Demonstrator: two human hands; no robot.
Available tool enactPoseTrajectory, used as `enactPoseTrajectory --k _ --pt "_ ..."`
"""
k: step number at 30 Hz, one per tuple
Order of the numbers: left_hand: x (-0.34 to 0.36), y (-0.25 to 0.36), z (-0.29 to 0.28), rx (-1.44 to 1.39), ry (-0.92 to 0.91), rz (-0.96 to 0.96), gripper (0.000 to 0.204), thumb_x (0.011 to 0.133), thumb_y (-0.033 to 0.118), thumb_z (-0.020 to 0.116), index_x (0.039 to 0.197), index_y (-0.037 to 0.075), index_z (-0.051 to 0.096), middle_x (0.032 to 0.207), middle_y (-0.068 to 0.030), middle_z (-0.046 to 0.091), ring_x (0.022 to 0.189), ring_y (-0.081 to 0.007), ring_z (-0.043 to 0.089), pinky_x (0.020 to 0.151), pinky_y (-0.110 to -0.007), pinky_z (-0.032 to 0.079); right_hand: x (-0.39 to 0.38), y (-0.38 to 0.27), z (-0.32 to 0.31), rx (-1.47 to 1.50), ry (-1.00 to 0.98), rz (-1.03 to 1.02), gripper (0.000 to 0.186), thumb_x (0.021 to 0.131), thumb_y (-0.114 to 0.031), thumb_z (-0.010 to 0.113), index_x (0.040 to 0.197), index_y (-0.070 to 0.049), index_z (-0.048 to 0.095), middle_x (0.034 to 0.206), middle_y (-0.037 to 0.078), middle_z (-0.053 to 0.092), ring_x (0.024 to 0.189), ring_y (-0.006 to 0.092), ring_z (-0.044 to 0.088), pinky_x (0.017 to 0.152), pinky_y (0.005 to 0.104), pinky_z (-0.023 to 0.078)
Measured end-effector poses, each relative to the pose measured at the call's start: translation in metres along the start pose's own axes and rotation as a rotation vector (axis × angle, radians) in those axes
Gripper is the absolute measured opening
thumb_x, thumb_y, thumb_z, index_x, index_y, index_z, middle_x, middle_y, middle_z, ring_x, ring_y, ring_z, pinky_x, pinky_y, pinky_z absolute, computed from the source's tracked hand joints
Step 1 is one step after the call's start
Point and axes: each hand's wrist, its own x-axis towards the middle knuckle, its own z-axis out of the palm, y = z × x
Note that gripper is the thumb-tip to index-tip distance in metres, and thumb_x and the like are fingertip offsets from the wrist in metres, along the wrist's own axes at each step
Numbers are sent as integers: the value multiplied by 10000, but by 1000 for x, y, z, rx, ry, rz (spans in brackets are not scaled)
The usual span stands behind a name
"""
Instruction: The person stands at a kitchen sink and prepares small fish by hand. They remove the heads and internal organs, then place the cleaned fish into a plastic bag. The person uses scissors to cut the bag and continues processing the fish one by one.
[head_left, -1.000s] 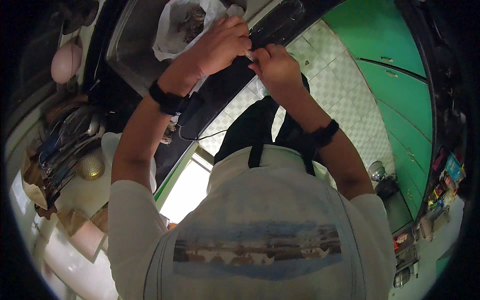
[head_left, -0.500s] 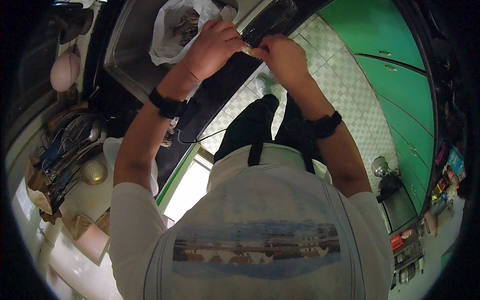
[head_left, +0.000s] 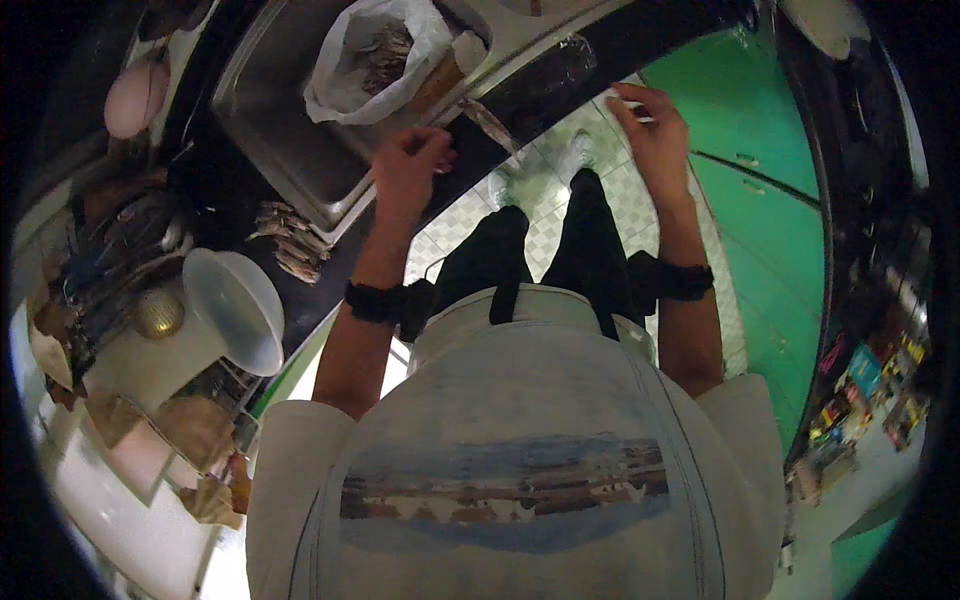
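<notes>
My left hand (head_left: 408,165) hovers at the sink's near edge with its fingers loosely curled and apart; I see nothing in it. My right hand (head_left: 650,125) is held over the floor side of the counter, its fingers bent and apart, with nothing visible in them. Between the two hands, a slim dried fish (head_left: 490,128) lies at the counter edge, its pale end sticking out over the floor. In the sink stands an open white plastic bag (head_left: 337,88) with several more dried fish (head_left: 387,58) inside. A small pile of dried fish (head_left: 290,243) rests on the counter beside the sink.
The metal sink (head_left: 255,125) is set in a dark counter (head_left: 235,215). A white plastic bowl (head_left: 238,310) leans on its side at the left, near a perforated metal ladle (head_left: 158,314). Green cabinets (head_left: 760,240) stand at the right, beyond the tiled floor (head_left: 560,225).
My hands were together over the counter edge, pinching a small pale thing. They have parted: the left moved down and left, the right moved right. The view has shifted, uncovering the fish pile.
</notes>
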Motion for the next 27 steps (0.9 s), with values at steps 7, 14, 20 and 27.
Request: enactPoseTrajectory --k 7,14,20,27 --pt "-4 -1 60 -42 176 -106 294 822 193 738 898 -76 647 703 -123 670 571 -154 666 508 -268 526 76 40 -89 -81 65 62 222 888 -173 685 1070 -47 701 987 28 695 811 80 599 708 235 483" --pt "1 5 94 124 404 -152 323 772 238 771 854 -46 641 727 -142 679 574 -202 674 521 -317 530 155 63 -159 -290 128 -20 253 884 -237 689 1054 -50 710 958 61 700 800 122 627 723 263 499" --pt "5 5 108 672 603 -44 399 722 404 783 809 43 639 758 -143 671 730 -340 651 667 -421 506 217 88 -175 -590 89 -241 243 811 -232 712 999 -78 706 866 126 671 848 313 645 769 410 512" --pt "6 12 111 544 634 -73 409 747 357 779 846 -15 639 744 -130 673 686 -262 656 633 -381 511 241 92 -163 -515 104 -158 300 785 -243 721 984 -22 680 953 177 668 917 342 633 826 428 502"
